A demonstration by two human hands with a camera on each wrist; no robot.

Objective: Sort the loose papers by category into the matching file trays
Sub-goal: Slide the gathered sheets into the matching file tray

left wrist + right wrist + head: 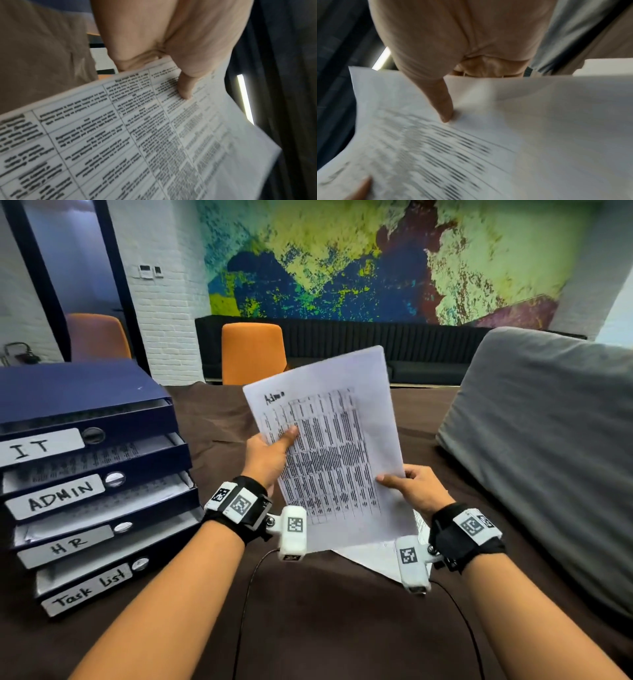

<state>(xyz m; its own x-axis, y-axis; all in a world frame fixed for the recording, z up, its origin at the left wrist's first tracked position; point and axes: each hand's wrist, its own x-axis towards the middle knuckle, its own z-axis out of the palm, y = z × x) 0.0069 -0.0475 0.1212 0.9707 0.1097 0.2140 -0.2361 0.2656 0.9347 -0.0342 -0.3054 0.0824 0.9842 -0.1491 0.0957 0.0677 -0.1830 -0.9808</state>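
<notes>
White paper (337,440), printed with a dense table and headed "Admin" in handwriting, is up in front of me over the brown tabletop (325,611). My left hand (267,455) pinches its left edge, thumb on the print; my right hand (416,487) pinches the lower right edge. More sheets (380,559) lie under it on the cloth. To my left stands the stack of blue file trays (96,474), labelled IT, ADMIN, HR and Task list.

Left wrist view: my thumb (186,86) presses down on the table rows.

Right wrist view: my thumb (443,106) clamps the sheet's blank margin, text blurred.
</notes>
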